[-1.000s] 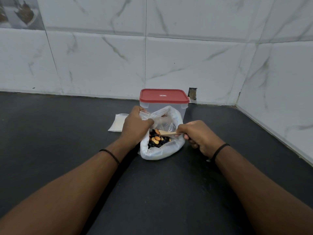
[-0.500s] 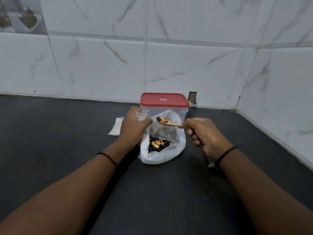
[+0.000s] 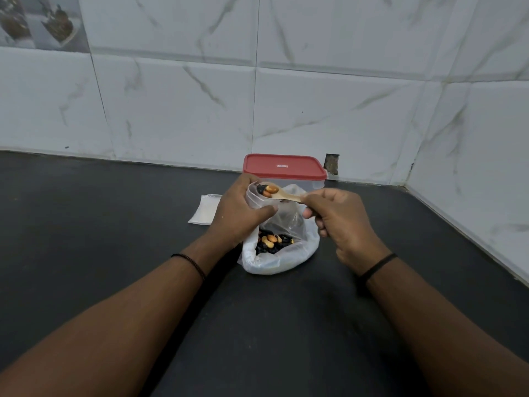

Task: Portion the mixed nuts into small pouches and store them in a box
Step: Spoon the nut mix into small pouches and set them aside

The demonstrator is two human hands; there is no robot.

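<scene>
Since half a second ago the wooden spoon (image 3: 282, 194) has travelled left, so its loaded bowl now sits at the mouth of the small pouch (image 3: 255, 196) rather than over the big bag (image 3: 279, 253). Curled round the spoon's handle, the right hand (image 3: 342, 224) keeps it nearly level at the centre of the frame, with a few nuts heaped on its tip. Fingers and thumb of the left hand (image 3: 239, 213) are wrapped round the pouch, keeping its opening up. Just below the hands, the open bag sits on a dark, matte countertop (image 3: 114, 224), the mixed nuts (image 3: 273, 242) pooled inside it. Behind it stands a clear box (image 3: 315, 184) with a red lid (image 3: 283, 167), close to the wall. A flat stack of spare pouches (image 3: 204, 210) lies left of the hand. White marble-look tiles (image 3: 171, 104) cover the back wall and the right wall, meeting in a corner at the right; a small chipped hole (image 3: 332, 163) shows beside the lid, and a patterned tile (image 3: 37, 21) fills the upper left.
</scene>
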